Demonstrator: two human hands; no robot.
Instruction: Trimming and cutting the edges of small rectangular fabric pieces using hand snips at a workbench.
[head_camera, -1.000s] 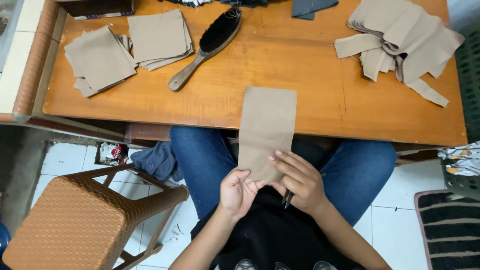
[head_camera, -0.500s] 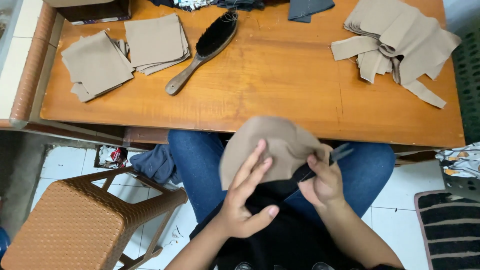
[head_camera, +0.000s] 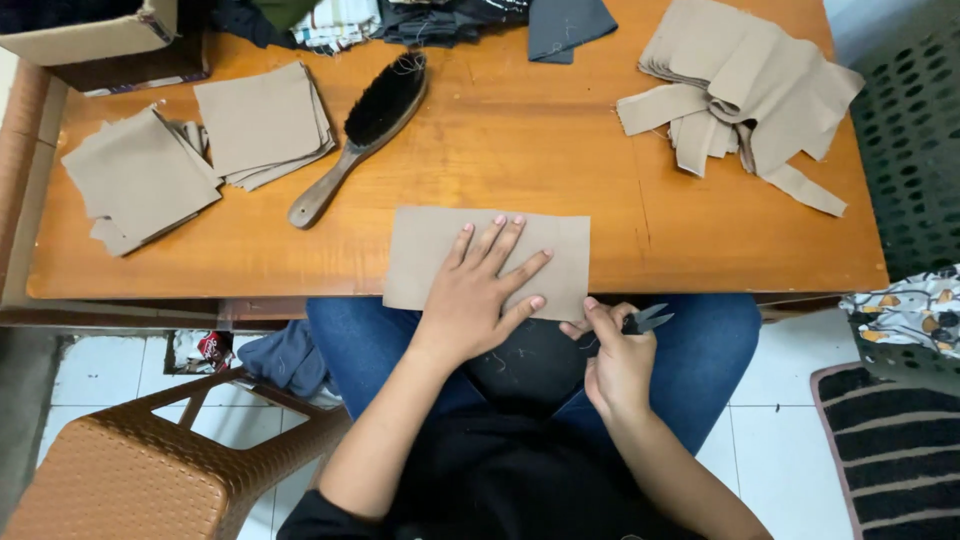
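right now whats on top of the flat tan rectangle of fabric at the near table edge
The left hand lies flat on the tan fabric rectangle, fingers spread. The right hand, holding small black thread snips, pinches its near right corner. The cloth under the palm is covered; the orange wooden table lies beneath.

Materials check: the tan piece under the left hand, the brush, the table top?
Tan piece: looks like woven cloth, matte, lying flat under the left hand. Brush: handle seems wood with a worn brown finish; bristles are dark, fibre type unclear. Table top: orange-brown with visible grain and slight sheen, wood or wood-look laminate.
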